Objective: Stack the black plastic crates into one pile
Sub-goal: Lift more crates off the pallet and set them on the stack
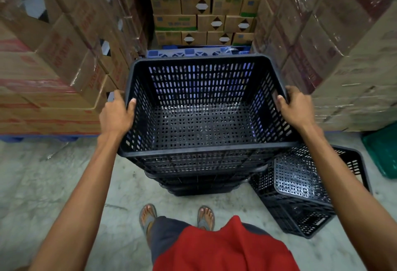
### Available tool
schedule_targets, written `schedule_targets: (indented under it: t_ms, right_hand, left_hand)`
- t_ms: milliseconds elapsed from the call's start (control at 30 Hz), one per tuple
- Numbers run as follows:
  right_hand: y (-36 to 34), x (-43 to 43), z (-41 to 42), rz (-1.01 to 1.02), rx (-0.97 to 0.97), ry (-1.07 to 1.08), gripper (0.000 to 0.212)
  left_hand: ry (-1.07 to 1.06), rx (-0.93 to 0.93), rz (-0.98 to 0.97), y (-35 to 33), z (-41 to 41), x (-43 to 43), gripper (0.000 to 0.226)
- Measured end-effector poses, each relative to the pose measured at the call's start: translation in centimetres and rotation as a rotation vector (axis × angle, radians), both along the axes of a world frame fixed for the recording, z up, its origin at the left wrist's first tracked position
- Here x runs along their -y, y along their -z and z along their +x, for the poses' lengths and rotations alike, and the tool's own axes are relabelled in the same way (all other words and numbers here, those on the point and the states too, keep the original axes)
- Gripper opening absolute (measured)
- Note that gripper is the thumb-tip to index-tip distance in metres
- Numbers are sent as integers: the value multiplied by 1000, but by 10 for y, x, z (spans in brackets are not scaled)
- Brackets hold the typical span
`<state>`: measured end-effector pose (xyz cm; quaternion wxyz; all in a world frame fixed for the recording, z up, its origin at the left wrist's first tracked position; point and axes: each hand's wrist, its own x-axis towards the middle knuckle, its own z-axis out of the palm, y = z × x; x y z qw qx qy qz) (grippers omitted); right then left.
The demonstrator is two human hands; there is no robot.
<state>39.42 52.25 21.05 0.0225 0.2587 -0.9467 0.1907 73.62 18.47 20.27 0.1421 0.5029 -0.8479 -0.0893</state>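
Note:
A black perforated plastic crate (202, 107) sits on top of a pile of nested black crates (199, 182) on the floor in front of me. My left hand (117, 113) grips its left rim, thumb inside the wall. My right hand (295, 108) grips its right rim the same way. The crate is empty and upright. To the right of the pile, more black crates (300, 193) lie on the floor, one tipped on its side inside or against another.
Tall stacks of cardboard boxes stand on the left (53, 66), on the right (343, 55) and behind (204, 8), forming a narrow bay. A blue pallet (189, 52) lies behind the pile. A green crate (382, 152) sits at the right edge. My sandalled feet stand on the concrete floor (43, 184).

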Motion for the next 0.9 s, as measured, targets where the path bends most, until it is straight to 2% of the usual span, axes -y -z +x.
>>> schedule_targets:
  t_ms: [167, 333, 400, 600, 767, 900]
  right_hand:
    - [1, -2, 15, 74, -101, -211, 67]
    - [4, -1, 18, 297, -90, -271, 79]
    - [4, 0, 17, 302, -82, -267, 82]
    - [9, 1, 8, 289, -87, -286, 82]
    - [13, 4, 0, 256, -64, -320, 82]
    - [8, 10, 5, 345, -132, -265, 87]
  left_hand:
    - [191, -25, -92, -8, 2, -10, 59]
    - [374, 234, -44, 2, 5, -3, 80]
    - [369, 274, -56, 6, 4, -3, 84]
    - [320, 170, 0, 8, 2, -3, 81]
    - [319, 212, -37, 8, -2, -3, 77]
    - [289, 257, -96, 6, -7, -4, 75]
